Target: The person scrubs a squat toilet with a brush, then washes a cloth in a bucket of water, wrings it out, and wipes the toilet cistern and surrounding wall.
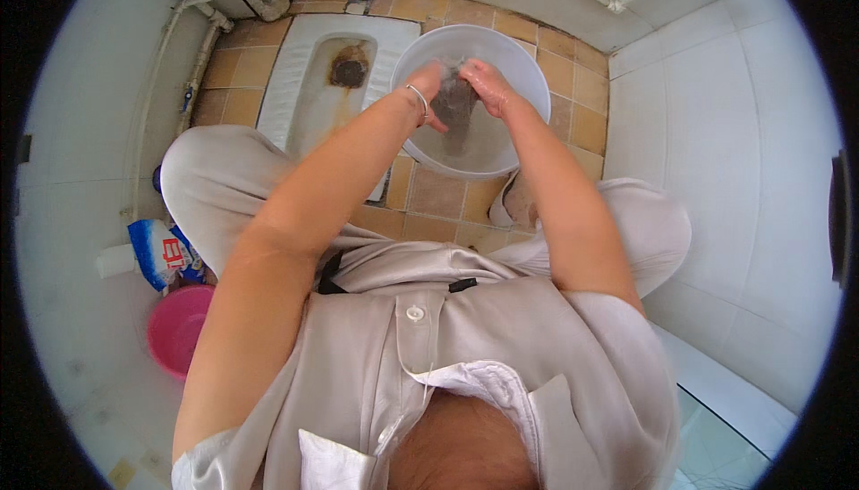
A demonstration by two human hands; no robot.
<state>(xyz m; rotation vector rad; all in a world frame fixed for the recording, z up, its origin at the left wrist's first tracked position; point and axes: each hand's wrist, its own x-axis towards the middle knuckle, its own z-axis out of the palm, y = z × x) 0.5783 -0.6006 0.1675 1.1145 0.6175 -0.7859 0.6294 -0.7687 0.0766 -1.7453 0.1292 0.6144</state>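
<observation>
A round white plastic bucket (537, 90) stands before me, with murky water (493, 144) in it. A dark, wet cloth (458, 104) hangs down into the water, its lower end blurred beneath the surface. My right hand (488, 84) is wet and pinches the cloth's upper end between thumb and fingers. My left hand (429, 90) is at the cloth's left side, thumb spread away from the fingers. Motion blur and the cloth hide whether its fingertips grip. A silver bangle (420, 102) circles my left wrist.
A white squat toilet (274, 97) is set in the tan tiled floor (436, 193), left of the bucket. By the left wall are a pink basin (176, 329) and a blue-and-white plastic bag (158, 252) bearing writing. Pipes (201, 64) run along the walls. My knees flank the bucket's near side.
</observation>
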